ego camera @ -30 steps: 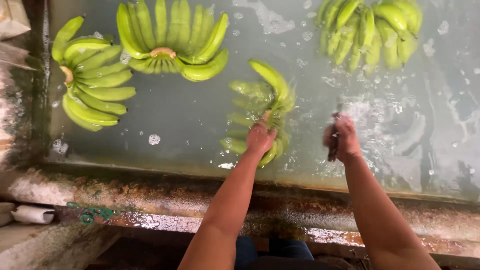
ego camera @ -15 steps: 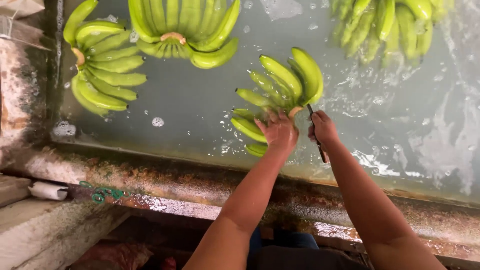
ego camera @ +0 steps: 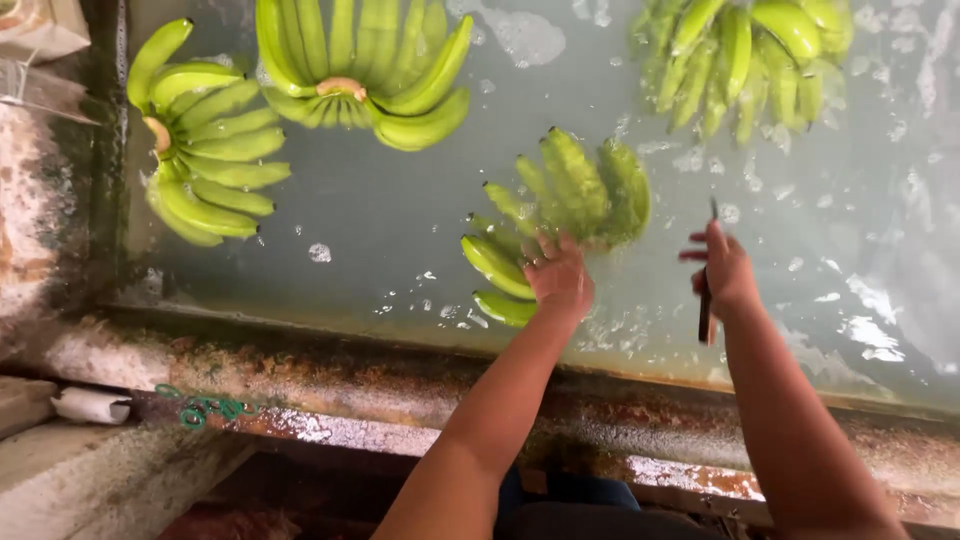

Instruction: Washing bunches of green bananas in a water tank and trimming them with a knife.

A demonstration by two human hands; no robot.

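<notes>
A bunch of green bananas (ego camera: 560, 205) floats in the milky water of a tank near its front wall. My left hand (ego camera: 558, 272) rests on the near side of this bunch and holds it. To the right, my right hand (ego camera: 722, 270) is closed around a dark knife (ego camera: 706, 300) that points up and down just above the water, apart from the bunch.
Three more green banana bunches float in the tank: one at the left (ego camera: 195, 140), one at the top middle (ego camera: 360, 65), one at the top right (ego camera: 750, 55). The rusty, stained tank rim (ego camera: 400, 390) runs across the front. A white roll (ego camera: 90, 405) lies at lower left.
The bunch under my left hand has turned and spread in the water. My right hand with the knife has drawn away from it to the right.
</notes>
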